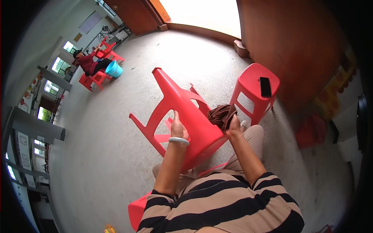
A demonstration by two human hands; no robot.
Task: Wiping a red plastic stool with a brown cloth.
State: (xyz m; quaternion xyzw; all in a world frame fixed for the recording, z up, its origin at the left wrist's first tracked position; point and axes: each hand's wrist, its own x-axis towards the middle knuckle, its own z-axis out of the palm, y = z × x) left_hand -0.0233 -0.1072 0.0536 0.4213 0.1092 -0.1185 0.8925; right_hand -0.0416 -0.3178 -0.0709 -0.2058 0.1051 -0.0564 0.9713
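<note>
A red plastic stool (195, 122) lies tipped in front of me, its legs pointing away and its seat towards my lap. My left hand (178, 126), with a pale bangle at the wrist, grips the stool's side frame beside an opening, thumb up. In my right hand (234, 125) is a bunched brown cloth (223, 116), close against the stool's right side. Whether the cloth presses on the plastic is hard to tell. The fingers of both hands are partly hidden.
A second red stool (258, 78) stands at the right with a black phone (265, 86) on it. A wooden door (285, 43) rises behind it. At the far left, a seated person (87, 62) handles a red chair near a blue bucket (114, 69). Concrete floor (102, 139) spreads leftward.
</note>
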